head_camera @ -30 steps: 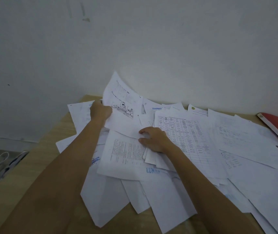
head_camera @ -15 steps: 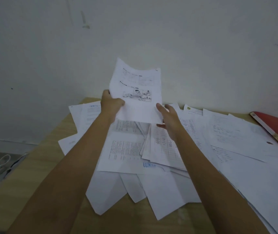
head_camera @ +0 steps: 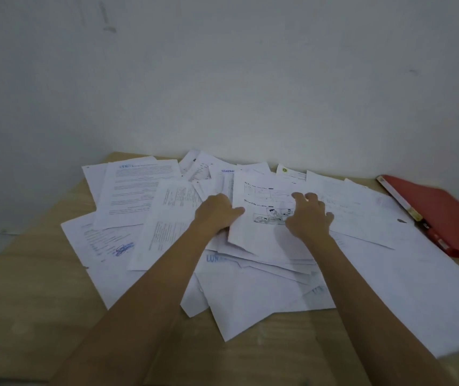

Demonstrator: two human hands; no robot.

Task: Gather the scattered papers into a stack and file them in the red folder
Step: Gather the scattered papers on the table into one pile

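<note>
1. Building the stack is the step in hand: the cartoon worksheet [head_camera: 264, 207] lies on top of the loose papers [head_camera: 250, 288] near the middle of the counter [head_camera: 27, 288], and it looks like the sheet to build the stack on.
2. The left hand [head_camera: 217, 215] pinches the worksheet's left edge, thumb on top and fingers tucked under the sheets there. Keep that pinch light so the paper does not crease.
3. The right hand [head_camera: 309, 215] rests on the worksheet with fingers spread and curled, pressing it flat. Use it as the anchor while the left hand draws neighbouring sheets in.
4. Pull in the nearest sheets first, such as the text page [head_camera: 167, 218] just left of the left hand, and slide them rather than lift them.
5. Square the edges against the counter before adding more; the overlapping sheets are likely to slip.
6. The red folder [head_camera: 439, 215] lies closed at the right, well apart from both hands, partly under a sheet's edge. Leave it until the stack is complete.
</note>
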